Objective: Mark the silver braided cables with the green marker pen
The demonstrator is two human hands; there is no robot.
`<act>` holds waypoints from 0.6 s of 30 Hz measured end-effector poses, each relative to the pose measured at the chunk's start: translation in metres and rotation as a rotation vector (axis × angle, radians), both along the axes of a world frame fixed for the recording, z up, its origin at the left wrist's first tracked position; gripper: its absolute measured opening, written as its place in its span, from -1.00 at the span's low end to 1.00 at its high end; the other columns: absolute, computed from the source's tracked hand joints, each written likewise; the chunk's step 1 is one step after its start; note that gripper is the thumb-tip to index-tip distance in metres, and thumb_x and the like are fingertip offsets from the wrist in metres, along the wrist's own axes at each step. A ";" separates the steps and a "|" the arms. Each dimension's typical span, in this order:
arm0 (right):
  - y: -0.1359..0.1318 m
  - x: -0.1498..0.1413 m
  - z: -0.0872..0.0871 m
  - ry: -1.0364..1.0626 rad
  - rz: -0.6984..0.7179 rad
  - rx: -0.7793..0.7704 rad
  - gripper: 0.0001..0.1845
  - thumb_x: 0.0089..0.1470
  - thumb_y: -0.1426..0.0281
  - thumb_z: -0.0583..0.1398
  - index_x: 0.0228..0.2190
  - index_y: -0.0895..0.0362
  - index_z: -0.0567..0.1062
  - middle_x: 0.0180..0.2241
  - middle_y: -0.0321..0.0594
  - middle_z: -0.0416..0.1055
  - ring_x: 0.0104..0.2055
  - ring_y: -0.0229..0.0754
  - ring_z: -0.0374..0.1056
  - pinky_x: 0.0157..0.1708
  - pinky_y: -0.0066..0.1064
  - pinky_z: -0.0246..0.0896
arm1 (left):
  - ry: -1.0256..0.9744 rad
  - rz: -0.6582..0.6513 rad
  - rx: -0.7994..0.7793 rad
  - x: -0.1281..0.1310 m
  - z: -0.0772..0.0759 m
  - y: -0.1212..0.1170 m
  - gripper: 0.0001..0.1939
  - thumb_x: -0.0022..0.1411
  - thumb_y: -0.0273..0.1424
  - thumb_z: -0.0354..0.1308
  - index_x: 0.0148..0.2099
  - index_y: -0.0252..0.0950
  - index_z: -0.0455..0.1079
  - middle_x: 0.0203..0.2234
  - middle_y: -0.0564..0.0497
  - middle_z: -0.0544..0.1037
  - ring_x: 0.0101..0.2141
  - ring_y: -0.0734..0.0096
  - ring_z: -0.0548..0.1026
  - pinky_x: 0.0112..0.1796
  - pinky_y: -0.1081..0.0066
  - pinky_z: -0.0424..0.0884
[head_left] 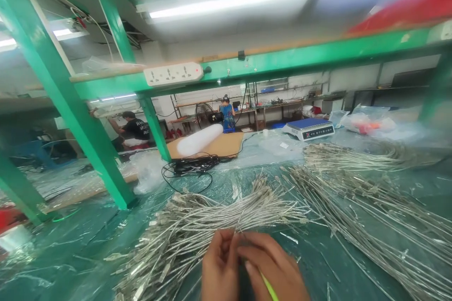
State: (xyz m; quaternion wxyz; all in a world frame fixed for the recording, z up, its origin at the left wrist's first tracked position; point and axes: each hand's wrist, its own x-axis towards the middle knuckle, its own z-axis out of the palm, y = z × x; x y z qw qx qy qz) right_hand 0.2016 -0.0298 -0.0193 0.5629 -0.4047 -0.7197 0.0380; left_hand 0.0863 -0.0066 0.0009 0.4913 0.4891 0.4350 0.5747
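My left hand [219,265] is closed in a pinch at the bottom middle, its fingertips against those of my right hand. A thin silvery cable end [239,225] sticks up from between the fingertips. My right hand [277,265] is closed too, with a slim yellow-green tool [269,288] lying under its fingers; its tip is hidden, and I cannot tell its kind. Right behind both hands lies a heaped bundle of clear-jacketed cables [226,214] with connectors at their ends. A second cable bundle [353,216] spreads out to the right.
A digital scale [309,129] stands at the back, with plastic bags [370,122] beside it. Black cords [194,164] lie by cardboard [229,143] and a white roll [199,140]. A green post [102,169] rises on the left; a power strip [174,74] hangs on the crossbeam. Two people are farther back.
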 end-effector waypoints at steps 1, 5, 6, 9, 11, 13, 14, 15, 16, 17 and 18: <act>0.002 0.004 0.001 0.003 -0.004 0.008 -0.75 0.12 0.46 0.11 -0.19 -0.02 0.49 -0.13 -0.15 0.52 -0.16 -0.07 0.50 -0.24 -0.31 0.44 | 0.016 -0.007 0.007 0.000 0.001 -0.001 -0.80 0.12 -0.27 0.26 -0.36 -0.29 0.39 -0.54 0.03 0.54 -0.43 0.32 0.47 -0.37 0.42 0.38; 0.004 0.010 0.004 0.039 -0.029 0.007 -0.74 0.14 0.46 0.10 -0.15 -0.03 0.46 -0.16 -0.17 0.51 -0.18 -0.10 0.49 -0.28 -0.36 0.42 | 0.063 -0.007 0.023 -0.001 -0.001 0.001 -0.82 0.14 -0.29 0.25 -0.37 -0.27 0.36 -0.56 0.09 0.50 -0.48 0.37 0.41 -0.39 0.44 0.36; 0.004 0.010 0.004 0.047 -0.037 0.002 -0.74 0.14 0.46 0.10 -0.15 -0.03 0.46 -0.16 -0.17 0.51 -0.18 -0.10 0.49 -0.27 -0.37 0.41 | 0.073 -0.005 0.025 -0.001 -0.002 0.002 -0.82 0.14 -0.28 0.24 -0.37 -0.26 0.36 -0.56 0.09 0.49 -0.49 0.37 0.41 -0.40 0.45 0.35; 0.005 0.009 0.003 0.061 -0.035 -0.005 -0.73 0.15 0.47 0.10 -0.13 -0.03 0.45 -0.16 -0.18 0.50 -0.18 -0.12 0.49 -0.26 -0.38 0.40 | 0.096 0.005 0.034 -0.001 -0.004 0.003 -0.82 0.15 -0.28 0.23 -0.37 -0.26 0.35 -0.56 0.09 0.49 -0.48 0.36 0.41 -0.41 0.45 0.34; 0.005 0.007 0.002 0.069 -0.020 0.006 -0.75 0.15 0.46 0.10 -0.16 -0.02 0.47 -0.19 -0.19 0.51 -0.20 -0.13 0.49 -0.25 -0.40 0.39 | 0.105 0.008 0.042 -0.001 -0.003 0.002 -0.81 0.14 -0.28 0.24 -0.37 -0.26 0.34 -0.55 0.09 0.49 -0.46 0.34 0.42 -0.39 0.45 0.35; 0.004 0.007 0.002 0.090 -0.033 0.012 -0.78 0.16 0.44 0.10 -0.19 -0.02 0.47 -0.19 -0.21 0.50 -0.20 -0.14 0.48 -0.23 -0.40 0.37 | 0.112 0.012 0.044 -0.001 -0.003 0.002 -0.80 0.13 -0.27 0.25 -0.38 -0.26 0.34 -0.55 0.08 0.49 -0.46 0.34 0.43 -0.38 0.44 0.35; 0.003 0.007 0.002 0.107 -0.062 0.004 -0.79 0.16 0.43 0.10 -0.19 -0.02 0.47 -0.17 -0.20 0.50 -0.17 -0.13 0.48 -0.22 -0.40 0.35 | 0.116 0.019 0.044 -0.001 -0.004 0.002 -0.80 0.13 -0.26 0.25 -0.38 -0.26 0.34 -0.55 0.09 0.49 -0.46 0.34 0.42 -0.38 0.44 0.35; 0.002 0.008 0.004 0.129 -0.100 -0.014 -0.78 0.18 0.42 0.10 -0.18 -0.03 0.47 -0.13 -0.20 0.48 -0.14 -0.11 0.46 -0.20 -0.39 0.33 | 0.120 0.031 0.042 -0.001 -0.004 0.002 -0.79 0.13 -0.26 0.25 -0.38 -0.26 0.34 -0.56 0.10 0.47 -0.48 0.36 0.40 -0.40 0.46 0.34; 0.001 0.010 0.005 0.157 -0.142 -0.034 -0.77 0.19 0.41 0.09 -0.15 -0.03 0.47 -0.08 -0.19 0.46 -0.09 -0.09 0.44 -0.17 -0.37 0.31 | 0.124 0.045 0.042 -0.001 -0.005 0.003 -0.79 0.13 -0.25 0.25 -0.38 -0.26 0.34 -0.57 0.11 0.45 -0.49 0.38 0.38 -0.43 0.48 0.32; 0.000 0.012 0.007 0.188 -0.181 -0.052 -0.75 0.21 0.40 0.07 -0.13 -0.04 0.47 -0.03 -0.19 0.43 -0.05 -0.08 0.42 -0.12 -0.35 0.28 | 0.127 0.060 0.044 0.000 -0.006 0.003 -0.79 0.13 -0.25 0.25 -0.38 -0.26 0.35 -0.59 0.13 0.44 -0.52 0.41 0.35 -0.45 0.49 0.29; 0.000 0.015 0.009 0.220 -0.211 -0.062 -0.74 0.22 0.41 0.06 -0.11 -0.04 0.46 0.00 -0.18 0.40 -0.01 -0.07 0.39 -0.08 -0.32 0.25 | 0.128 0.074 0.044 0.000 -0.007 0.003 -0.78 0.13 -0.24 0.24 -0.39 -0.27 0.35 -0.60 0.14 0.41 -0.54 0.44 0.33 -0.48 0.51 0.27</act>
